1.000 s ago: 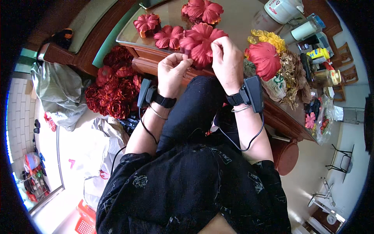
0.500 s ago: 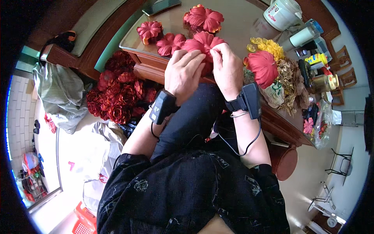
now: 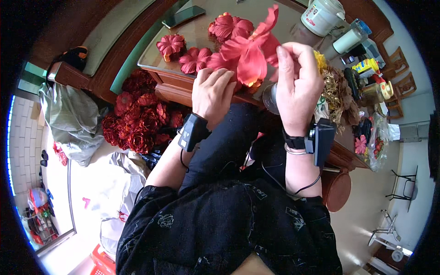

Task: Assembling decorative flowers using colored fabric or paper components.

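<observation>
In the head view, a broad red layer of fabric-like petals (image 3: 252, 52), thin, creased and curling at its rims, stands tilted up above the front edge of a reddish-brown wooden table with a glassy top (image 3: 197, 34). The right hand (image 3: 300, 87) pinches its right margin between thumb and bent index finger. The left hand (image 3: 213, 96) lies over the petals at the table edge, its fingers close together and curled; whether they grip anything I cannot tell.

Behind and to the left sit three smaller, ribbed red petal clusters (image 3: 171, 46), with orange showing beneath some of them. Below the table's left end is a heap of dark red, ruffled artificial blossoms (image 3: 135, 123). Near the right hand are a yellow frilly bunch (image 3: 320, 59) and a crinkled, gold-brown tangle of foliage (image 3: 337, 89).

A clear round vessel (image 3: 269, 98) is partly hidden by the right hand, its contents unclear. Further right stand a white plastic pail-shaped container (image 3: 321, 18), a clear cylinder with a blue top and whitish filling (image 3: 350, 39), and a transparent jar with a cream lid (image 3: 371, 95). A filmy clear plastic bag (image 3: 379, 146) holds something red and green.
</observation>
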### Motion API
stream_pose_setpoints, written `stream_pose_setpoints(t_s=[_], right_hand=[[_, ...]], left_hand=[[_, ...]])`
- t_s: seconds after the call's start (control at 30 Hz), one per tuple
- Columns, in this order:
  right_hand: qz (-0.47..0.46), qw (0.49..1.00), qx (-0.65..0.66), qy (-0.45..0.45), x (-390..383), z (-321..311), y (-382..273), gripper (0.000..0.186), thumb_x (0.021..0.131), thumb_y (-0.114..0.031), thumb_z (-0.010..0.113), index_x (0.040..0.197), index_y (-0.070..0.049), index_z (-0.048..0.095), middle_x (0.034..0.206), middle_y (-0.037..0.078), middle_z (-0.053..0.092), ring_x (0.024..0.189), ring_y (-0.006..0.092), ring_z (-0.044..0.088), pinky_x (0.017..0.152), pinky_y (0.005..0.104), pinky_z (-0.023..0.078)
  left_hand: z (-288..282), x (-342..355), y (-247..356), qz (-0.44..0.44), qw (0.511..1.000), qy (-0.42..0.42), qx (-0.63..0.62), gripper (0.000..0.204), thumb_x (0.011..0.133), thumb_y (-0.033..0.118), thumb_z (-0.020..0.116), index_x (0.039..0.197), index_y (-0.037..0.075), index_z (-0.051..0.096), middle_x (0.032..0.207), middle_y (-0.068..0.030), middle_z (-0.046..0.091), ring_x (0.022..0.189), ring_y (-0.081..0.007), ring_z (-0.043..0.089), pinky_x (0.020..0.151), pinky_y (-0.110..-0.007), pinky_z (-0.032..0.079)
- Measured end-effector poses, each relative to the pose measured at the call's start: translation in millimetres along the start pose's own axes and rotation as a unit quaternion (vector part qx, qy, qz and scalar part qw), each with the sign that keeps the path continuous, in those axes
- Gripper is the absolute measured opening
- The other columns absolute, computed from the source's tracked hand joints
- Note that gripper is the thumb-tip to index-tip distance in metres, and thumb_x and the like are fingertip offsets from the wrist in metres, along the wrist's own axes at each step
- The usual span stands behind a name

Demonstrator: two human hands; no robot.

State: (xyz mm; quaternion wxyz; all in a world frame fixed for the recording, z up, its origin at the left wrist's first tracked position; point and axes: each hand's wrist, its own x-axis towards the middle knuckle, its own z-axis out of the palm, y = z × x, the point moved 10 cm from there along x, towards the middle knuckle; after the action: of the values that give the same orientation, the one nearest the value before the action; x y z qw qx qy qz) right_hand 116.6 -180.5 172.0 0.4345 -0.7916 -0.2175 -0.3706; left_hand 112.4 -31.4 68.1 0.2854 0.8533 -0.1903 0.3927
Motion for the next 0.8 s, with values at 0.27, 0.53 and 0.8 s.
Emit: stream_pose_setpoints(t_s=[0.27, 0.53, 0.8], right_hand=[[-0.065, 0.991, -0.06, -0.098, -53, 13, -11, 0.01, 0.085, -0.007, 0.064, 0.093, -0.006, 0.056, 0.082, 0.01, 0.057, 0.07, 0.0288, 0.062, 0.057, 0.0373, 0.049], [-0.103, 0.983, -0.029, -0.148, -84, 25, -23, 0.02, 0.077, -0.004, 0.071, 0.093, -0.004, 0.06, 0.086, 0.008, 0.058, 0.069, 0.0249, 0.063, 0.058, 0.0336, 0.05], [0.211, 0.973, 0.064, -0.074, -90, -21, 28, 0.046, 0.08, -0.028, 0.075, 0.11, 0.001, 0.057, 0.093, 0.011, 0.062, 0.077, 0.0195, 0.063, 0.068, 0.032, 0.05]], left_hand=[[1, -19, -10, -0.336, 0.79, -0.043, -0.51, 0.029, 0.09, 0.018, 0.065, 0.107, -0.005, 0.062, 0.095, -0.0029, 0.062, 0.089, -0.007, 0.055, 0.08, -0.023, 0.046], [32, -39, -10, -0.443, 0.645, -0.05, -0.621, 0.013, 0.088, 0.013, 0.067, 0.096, 0.002, 0.067, 0.084, -0.0001, 0.066, 0.07, -0.0038, 0.058, 0.061, -0.019, 0.044], [14, -36, 7, -0.444, 0.658, -0.001, -0.608, 0.012, 0.089, 0.004, 0.063, 0.1, 0.003, 0.066, 0.089, -0.0023, 0.068, 0.071, -0.0072, 0.061, 0.062, -0.022, 0.048]])
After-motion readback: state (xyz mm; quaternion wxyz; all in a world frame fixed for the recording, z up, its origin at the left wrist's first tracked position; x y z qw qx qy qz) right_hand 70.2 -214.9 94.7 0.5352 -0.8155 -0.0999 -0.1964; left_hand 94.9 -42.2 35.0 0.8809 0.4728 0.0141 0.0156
